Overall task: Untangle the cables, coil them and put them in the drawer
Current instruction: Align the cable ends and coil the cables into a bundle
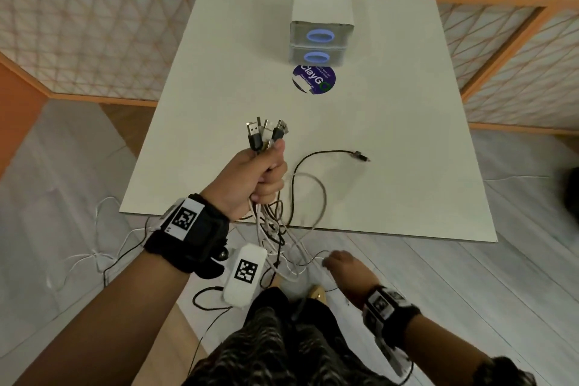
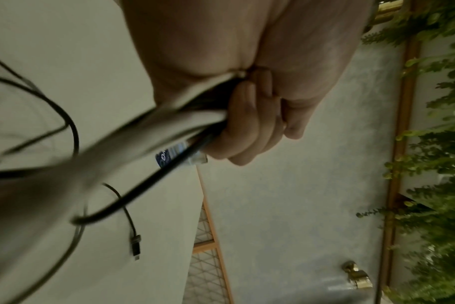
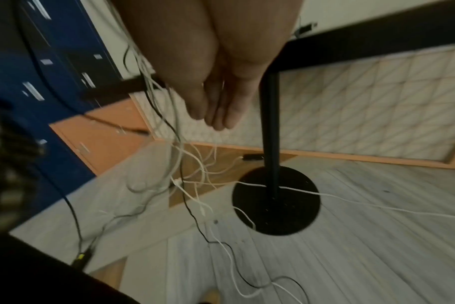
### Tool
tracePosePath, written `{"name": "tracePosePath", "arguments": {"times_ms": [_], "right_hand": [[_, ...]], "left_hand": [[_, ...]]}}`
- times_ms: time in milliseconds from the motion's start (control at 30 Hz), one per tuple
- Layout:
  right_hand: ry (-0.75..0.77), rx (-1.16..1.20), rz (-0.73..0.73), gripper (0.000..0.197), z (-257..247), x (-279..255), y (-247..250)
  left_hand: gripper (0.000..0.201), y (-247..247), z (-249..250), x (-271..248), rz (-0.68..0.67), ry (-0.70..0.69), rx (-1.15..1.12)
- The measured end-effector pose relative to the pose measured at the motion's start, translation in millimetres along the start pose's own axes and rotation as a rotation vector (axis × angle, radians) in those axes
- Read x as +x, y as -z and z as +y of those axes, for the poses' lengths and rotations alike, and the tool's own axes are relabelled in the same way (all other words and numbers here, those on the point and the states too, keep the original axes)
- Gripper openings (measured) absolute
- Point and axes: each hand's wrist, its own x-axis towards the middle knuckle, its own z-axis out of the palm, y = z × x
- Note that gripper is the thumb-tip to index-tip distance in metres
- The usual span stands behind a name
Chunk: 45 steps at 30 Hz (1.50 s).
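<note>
the left hand [image 1: 257, 175] is fisted tight round a bundle of cables [image 1: 266, 138], usb plugs sticking up above the thumb, held over the near edge of the white table [image 1: 391, 150]. the strands hang below in a loose tangle off the table edge. the right hand [image 1: 346, 268] hangs lower beside those strands, fingers straight and together, gripping nothing (a thin white strand may brush it — cannot tell). one black cable end [image 1: 360, 156] lies out on the table. the drawer unit [image 1: 319, 37] sits shut at the far side. risk: pulling the knotted strands hard could tighten the snarl, or drag in the wires lying on the floor.
</note>
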Motion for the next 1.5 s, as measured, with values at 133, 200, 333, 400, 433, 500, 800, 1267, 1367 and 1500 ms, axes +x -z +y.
{"name": "tracePosePath", "arguments": {"times_ms": [133, 200, 333, 400, 433, 500, 800, 1267, 1367, 1500], "right_hand": [[-0.239, 0.075, -0.11, 0.03, 9.3, -16.2, 17.8], [-0.185, 0.128, 0.212, 0.024, 3.5, -12.9, 50.3], [0.098, 0.23, 0.813, 0.036, -29.1, 12.1, 118.8], [0.115, 0.103, 0.76, 0.048, -37.2, 33.4, 133.1], [0.094, 0.002, 0.648, 0.053, -38.8, 44.6, 134.0], [0.052, -0.274, 0.302, 0.069, -41.5, 63.1, 128.5], [0.186, -0.116, 0.043, 0.074, -48.4, 7.3, 21.0], [-0.158, 0.029, -0.135, 0.052, -14.3, -2.3, 41.2], [0.042, 0.352, 0.197, 0.047, -40.3, -10.8, 95.6], [0.214, 0.655, 0.164, 0.045, -80.2, -4.9, 119.2]], "left_hand": [[0.039, -10.7, -1.4, -0.6, -0.028, 0.006, 0.092], [0.039, -14.5, -8.4, -0.9, -0.029, 0.026, 0.165], [0.042, -22.2, -22.3, -2.5, -0.099, 0.055, 0.228], [0.043, -23.0, -25.4, -3.1, -0.129, 0.058, 0.21], [0.04, -22.5, -26.5, -3.9, -0.136, 0.06, 0.203], [0.037, -19.4, -29.4, -5.6, -0.139, 0.048, 0.185], [0.039, -10.4, -24.1, -5.4, 0.047, -0.112, 0.137], [0.054, -37.6, -40.0, 4.7, -0.017, -0.205, 0.319], [0.05, -41.9, -47.5, 4.5, -0.021, -0.196, 0.307], [0.042, -54.1, -47.7, 7.7, -0.004, -0.22, 0.361]]}}
